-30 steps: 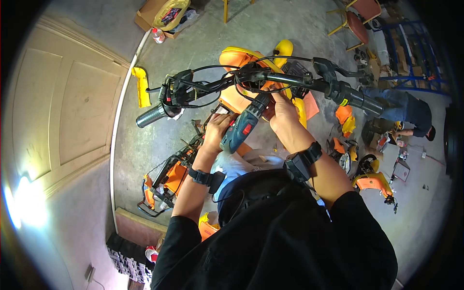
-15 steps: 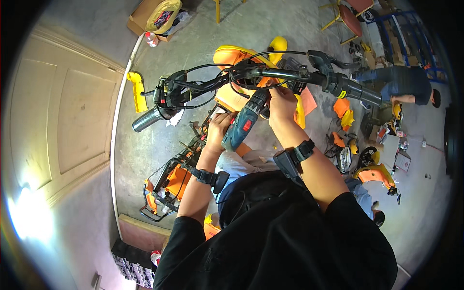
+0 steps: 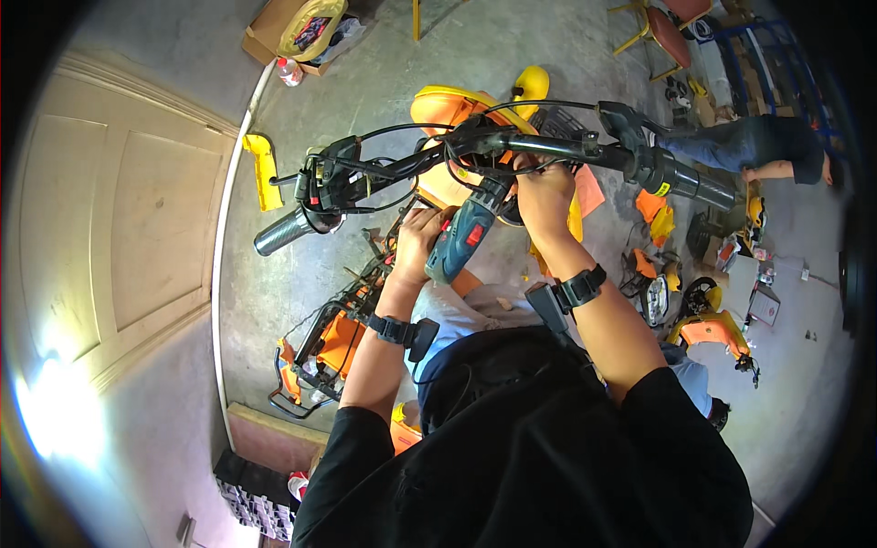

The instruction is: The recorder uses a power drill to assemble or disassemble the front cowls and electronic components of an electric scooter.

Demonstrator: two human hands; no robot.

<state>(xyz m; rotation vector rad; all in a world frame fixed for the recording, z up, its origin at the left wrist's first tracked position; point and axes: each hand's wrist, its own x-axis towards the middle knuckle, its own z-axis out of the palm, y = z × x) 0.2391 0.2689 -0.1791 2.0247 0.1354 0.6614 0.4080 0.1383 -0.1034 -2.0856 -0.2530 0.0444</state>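
A black handlebar with grips, levers and looping cables spans the space in front of me. My left hand is closed round a teal cordless drill with a red switch. The drill's black chuck points up at the middle of the handlebar; its tip is hidden among cables. Just right of the chuck, my right hand reaches up under the bar with bent fingers. Those fingertips are partly covered by the bar and cables, and what they pinch is unclear. Behind the bar sits an orange and yellow body panel.
A black frame with orange parts lies on the floor at left. A yellow panel is near the door. Orange and yellow pieces lie at right. Another person bends over at far right; a chair stands behind.
The handlebar shifts slightly right in view. Both hands and the drill keep nearly the same place beneath it. The person at far right has moved a little.
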